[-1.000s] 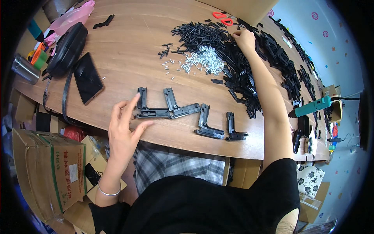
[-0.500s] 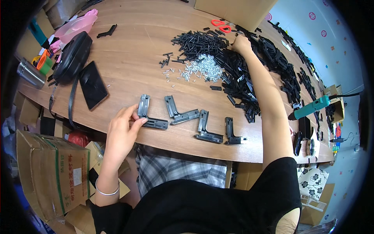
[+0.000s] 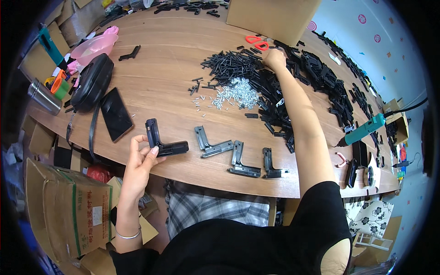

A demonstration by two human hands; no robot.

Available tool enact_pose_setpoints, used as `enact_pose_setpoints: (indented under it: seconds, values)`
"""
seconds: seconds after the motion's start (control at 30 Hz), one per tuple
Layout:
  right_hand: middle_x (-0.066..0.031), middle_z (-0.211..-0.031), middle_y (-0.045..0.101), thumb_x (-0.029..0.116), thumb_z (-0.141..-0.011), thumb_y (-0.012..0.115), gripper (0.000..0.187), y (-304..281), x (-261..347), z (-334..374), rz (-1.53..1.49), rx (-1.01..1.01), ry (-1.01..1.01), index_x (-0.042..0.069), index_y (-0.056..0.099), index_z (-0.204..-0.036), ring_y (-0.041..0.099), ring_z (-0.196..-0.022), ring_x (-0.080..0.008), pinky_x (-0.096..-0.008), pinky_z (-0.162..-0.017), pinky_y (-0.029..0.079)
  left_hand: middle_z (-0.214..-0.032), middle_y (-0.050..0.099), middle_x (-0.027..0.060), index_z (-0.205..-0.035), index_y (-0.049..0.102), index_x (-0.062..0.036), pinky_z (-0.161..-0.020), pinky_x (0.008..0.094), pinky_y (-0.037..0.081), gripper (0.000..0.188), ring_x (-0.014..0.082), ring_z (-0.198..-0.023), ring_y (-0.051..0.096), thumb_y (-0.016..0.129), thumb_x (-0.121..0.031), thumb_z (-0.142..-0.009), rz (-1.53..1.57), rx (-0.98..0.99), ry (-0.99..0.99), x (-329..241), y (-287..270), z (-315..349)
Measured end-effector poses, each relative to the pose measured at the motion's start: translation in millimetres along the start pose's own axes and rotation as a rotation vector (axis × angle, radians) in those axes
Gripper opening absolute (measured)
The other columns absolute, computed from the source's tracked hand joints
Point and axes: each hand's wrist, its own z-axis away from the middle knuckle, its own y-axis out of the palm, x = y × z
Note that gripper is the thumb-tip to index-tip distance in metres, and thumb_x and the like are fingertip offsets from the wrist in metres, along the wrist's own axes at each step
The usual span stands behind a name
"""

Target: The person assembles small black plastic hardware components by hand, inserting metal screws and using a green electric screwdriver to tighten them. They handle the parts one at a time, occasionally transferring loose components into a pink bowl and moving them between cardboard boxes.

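My left hand (image 3: 139, 158) pinches the corner of a black L-shaped plastic bracket (image 3: 172, 148) between thumb and fingers, raised slightly at the table's near edge. To its right lie three similar L-shaped pieces: a grey bracket (image 3: 211, 145), a second bracket (image 3: 243, 166) and a third bracket (image 3: 270, 166) with a small silvery bit at its end. Far across the table, my right hand (image 3: 275, 59) is curled down at the edge of a heap of black plastic parts (image 3: 270, 87). Its fingertips are mostly hidden, as is whatever they grip.
Small black pins (image 3: 231, 66) and silvery screws (image 3: 238, 93) are heaped mid-table. Red-handled scissors (image 3: 256, 42) lie before a cardboard box (image 3: 272, 18). A teal electric screwdriver (image 3: 364, 130) hangs at right. At left are a phone (image 3: 116, 114), black case (image 3: 93, 82), pink bowl (image 3: 94, 49) and steel cup (image 3: 45, 97).
My left hand has moved left and turned the L-shaped bracket, which shows a darker face. My right hand stays at the heap, shifted slightly. The whole view has shifted a little.
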Motion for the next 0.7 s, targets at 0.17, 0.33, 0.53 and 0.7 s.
enact_pose_setpoints:
  seconds: [0.17,0.33,0.53,0.7]
  values:
    - [-0.0156,-0.114,0.058,0.024,-0.074,0.066,0.037,-14,-17,1,0.007,0.057,0.069,0.005,0.062,-0.105,0.056,-0.107,-0.0275,-0.0358,-0.089,0.047,-0.104,0.057,0.0134,-0.114,0.032,-0.0097,-0.087,0.0314,0.046,0.028,0.0163,-0.097,0.056,0.047,-0.006,-0.091,0.075,0.000,-0.008,-2,1,3]
    - [-0.0171,-0.100,0.063,0.015,-0.074,0.059,0.026,-15,-38,-9,0.000,-0.088,-0.102,0.006,0.066,-0.097,0.061,-0.094,-0.0290,-0.0362,-0.083,0.048,-0.103,0.056,0.0178,-0.111,0.032,-0.0085,-0.088,0.0308,0.046,0.025,0.0187,-0.095,0.058,0.046,-0.003,-0.091,0.151,-0.009,0.008,6,9,-2]
    - [-0.0131,-0.090,0.066,0.008,-0.071,0.057,0.026,15,-23,-23,-0.025,-0.188,-0.537,0.010,0.068,-0.095,0.063,-0.086,-0.0278,-0.0344,-0.081,0.048,-0.099,0.059,0.0166,-0.112,0.031,-0.0115,-0.087,0.0293,0.048,0.027,0.0206,-0.094,0.061,0.047,-0.004,-0.091,0.097,0.024,0.024,4,12,-5]
    - [-0.0141,-0.086,0.066,0.011,-0.072,0.060,0.020,25,-22,-29,0.009,-0.130,-0.488,0.010,0.069,-0.090,0.063,-0.083,-0.0281,-0.0353,-0.080,0.049,-0.099,0.060,0.0152,-0.114,0.035,-0.0074,-0.079,0.0249,0.047,0.029,0.0161,-0.090,0.060,0.050,-0.003,-0.089,0.038,0.018,0.006,4,6,-2]
